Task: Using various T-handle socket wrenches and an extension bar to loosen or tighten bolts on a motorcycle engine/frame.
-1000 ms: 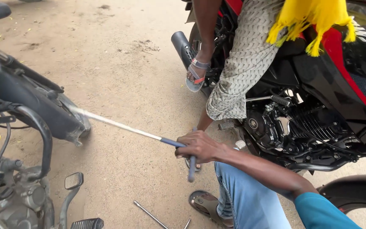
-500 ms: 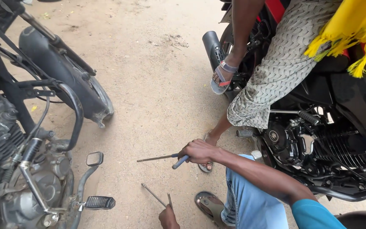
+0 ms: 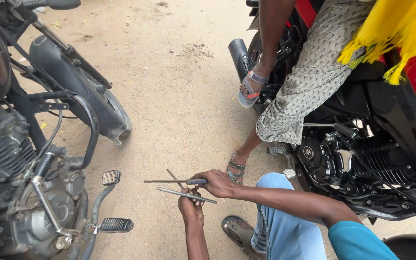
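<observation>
Sandy ground [image 3: 179, 96] between two motorcycles. Beside the footpeg [image 3: 116, 224], right hand [image 3: 217, 183] grips screwdriver [image 3: 174, 181]; left hand [image 3: 190, 204] closes on metal rod [image 3: 186, 195].

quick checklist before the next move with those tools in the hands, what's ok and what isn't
1. Right hand gripping the blue-handled screwdriver: ok, fingers closed around the handle.
2. Left hand on the thin metal rod: ok, fingers on it near its middle.
3. Screwdriver shaft free of the left motorcycle: ok, tip ends short of the footpeg.
4. Seated person's sandalled foot away from the tools: not ok, right beside the right hand.
5. Tip type of the screwdriver: cannot tell.
</observation>
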